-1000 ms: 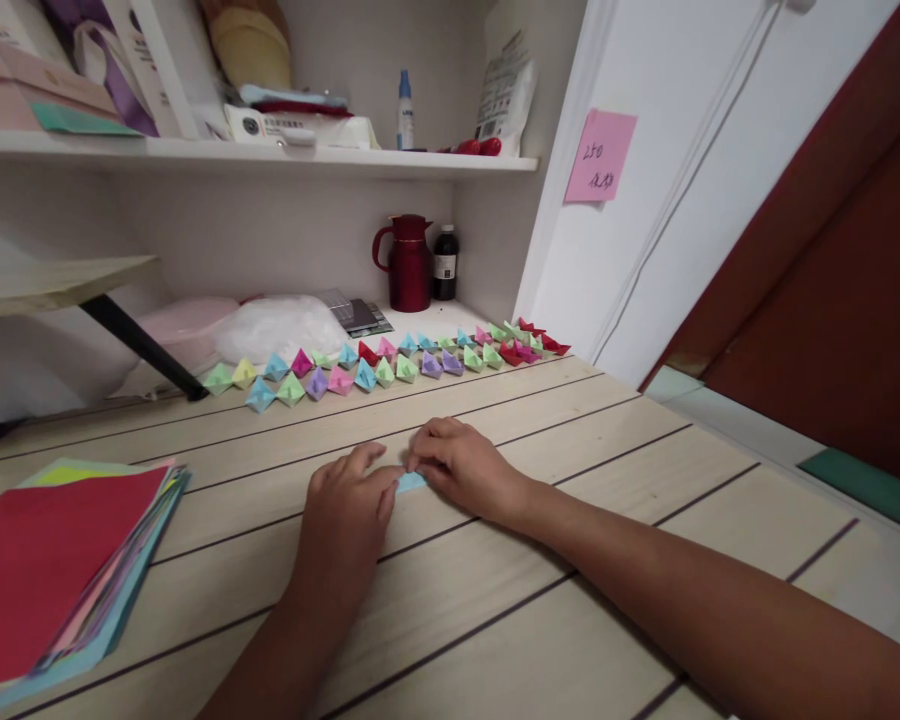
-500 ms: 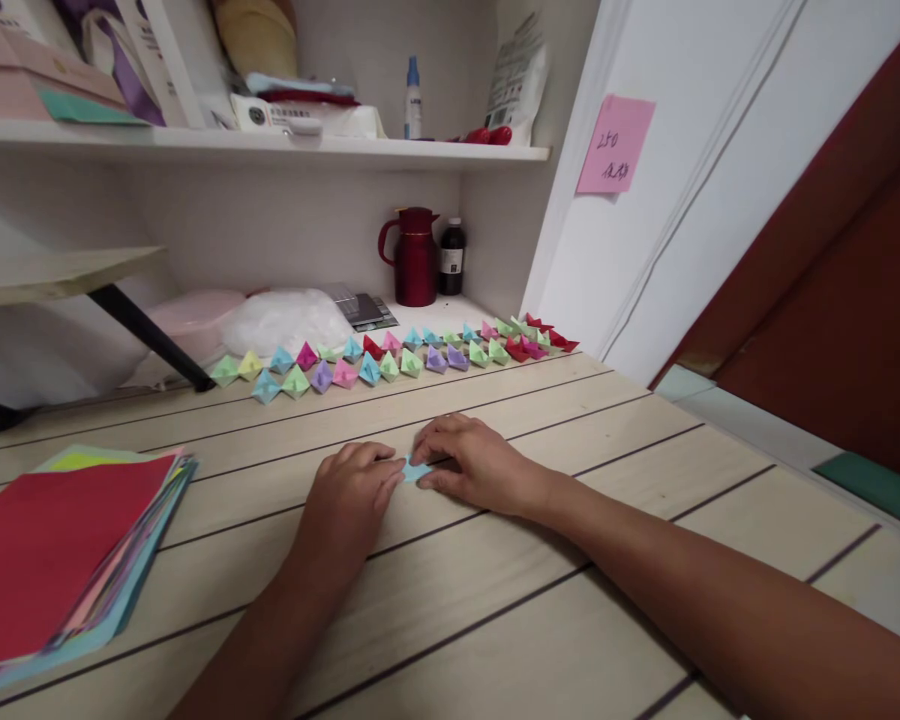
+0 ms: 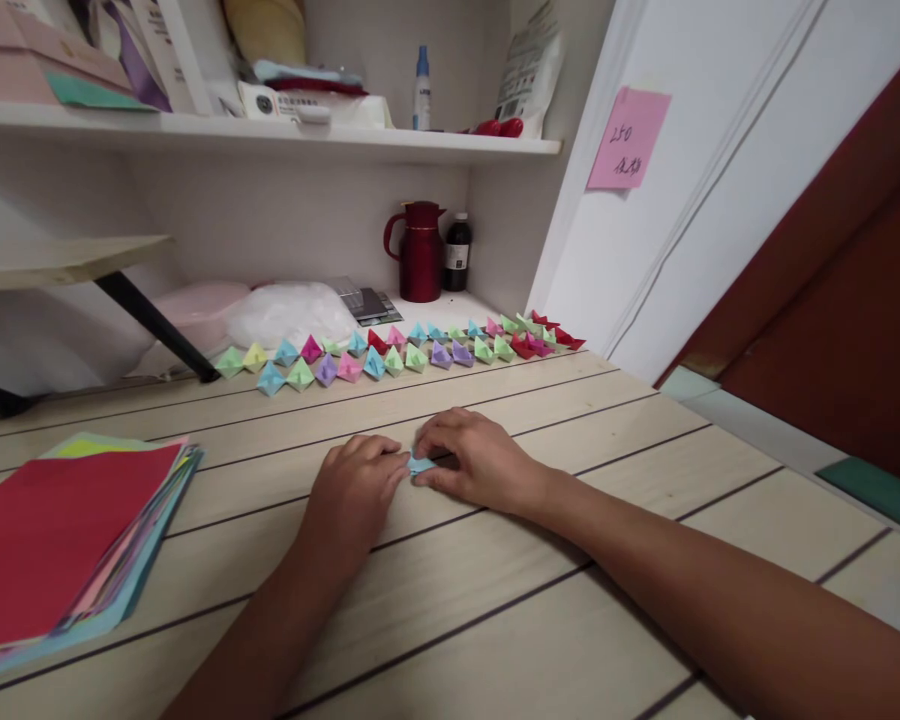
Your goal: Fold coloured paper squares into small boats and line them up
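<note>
At a striped wooden table (image 3: 510, 600), a person bends both hands to a small piece of blue paper (image 3: 421, 466), which lies low over the boards between the fingertips, in front of a double row of folded paper boats (image 3: 300, 376). The left hand (image 3: 356, 482) has just drawn its fingers together at the paper's left end, where thumb and forefinger appear to pinch it; the right hand (image 3: 480, 462) arches over the other end, thumb and fingers parted around it, though whether it grips or merely steadies the piece cannot be told. The change suggests that the left hand now anchors the paper, with the folding still in progress. A second earlier, the left forefinger stands lifted away from its thumb and the right fingertips bunch close to it; now the right hand is more open, and a narrow strip of blue shows between the two. The boats and the stack of coloured sheets (image 3: 67, 545) at left look undisturbed, while the camera's view has shifted slightly.
</note>
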`<action>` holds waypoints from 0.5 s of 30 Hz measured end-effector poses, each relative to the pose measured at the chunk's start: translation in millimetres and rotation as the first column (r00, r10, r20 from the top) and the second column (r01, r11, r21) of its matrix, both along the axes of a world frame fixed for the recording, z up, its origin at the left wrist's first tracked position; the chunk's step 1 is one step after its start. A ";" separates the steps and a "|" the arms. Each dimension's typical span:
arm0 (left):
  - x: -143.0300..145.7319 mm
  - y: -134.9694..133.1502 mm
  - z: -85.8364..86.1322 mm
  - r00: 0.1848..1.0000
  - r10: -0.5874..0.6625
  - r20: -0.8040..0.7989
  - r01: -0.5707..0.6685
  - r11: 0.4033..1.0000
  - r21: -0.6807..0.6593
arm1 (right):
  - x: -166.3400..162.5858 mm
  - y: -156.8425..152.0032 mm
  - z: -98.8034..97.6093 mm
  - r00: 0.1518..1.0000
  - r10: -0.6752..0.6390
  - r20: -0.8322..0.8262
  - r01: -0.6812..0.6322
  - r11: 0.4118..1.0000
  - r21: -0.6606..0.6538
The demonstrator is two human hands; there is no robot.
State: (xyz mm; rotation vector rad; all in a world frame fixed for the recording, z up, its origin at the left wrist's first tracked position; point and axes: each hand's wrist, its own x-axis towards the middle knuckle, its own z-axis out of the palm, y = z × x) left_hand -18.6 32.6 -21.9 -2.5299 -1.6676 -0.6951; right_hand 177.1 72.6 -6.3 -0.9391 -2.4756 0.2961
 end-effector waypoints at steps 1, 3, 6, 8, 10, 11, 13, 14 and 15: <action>0.4 0.2 0.1 1.000 0.008 -0.006 -0.008 1.000 -0.008 | 0.0 -0.2 0.0 1.000 -0.003 0.001 0.003 1.000 0.003; 1.2 0.6 0.4 1.000 0.017 -0.012 -0.017 1.000 -0.022 | -0.9 -0.8 -0.6 1.000 -0.007 0.009 0.007 1.000 0.014; 2.1 0.9 1.3 1.000 0.014 -0.003 -0.014 1.000 -0.028 | -3.2 -1.7 -2.0 1.000 -0.010 0.024 0.009 0.999 0.038; 2.7 1.1 2.3 1.000 0.019 0.007 -0.019 0.999 -0.037 | -4.3 -2.3 -2.3 0.999 -0.004 0.033 0.002 0.999 0.052; 3.2 1.3 3.4 0.999 0.027 0.019 -0.026 0.998 -0.049 | -4.8 -2.5 -1.9 0.999 -0.001 0.036 -0.001 0.998 0.056; 3.3 1.4 3.9 0.999 0.030 0.025 -0.028 0.998 -0.053 | -4.9 -2.5 -1.7 0.999 -0.003 0.037 0.001 0.999 0.053; 3.3 1.4 4.5 0.999 0.031 0.035 -0.029 0.998 -0.056 | -5.1 -2.4 -1.2 0.999 -0.012 0.036 0.010 0.999 0.048; 3.2 1.4 4.6 0.999 0.032 0.036 -0.030 0.998 -0.057 | -5.4 -2.2 -1.1 0.999 -0.013 0.036 0.012 0.999 0.047; 3.1 1.3 4.6 0.999 0.034 0.035 -0.031 0.998 -0.060 | -5.8 -2.1 -1.1 0.999 -0.013 0.035 0.012 0.999 0.049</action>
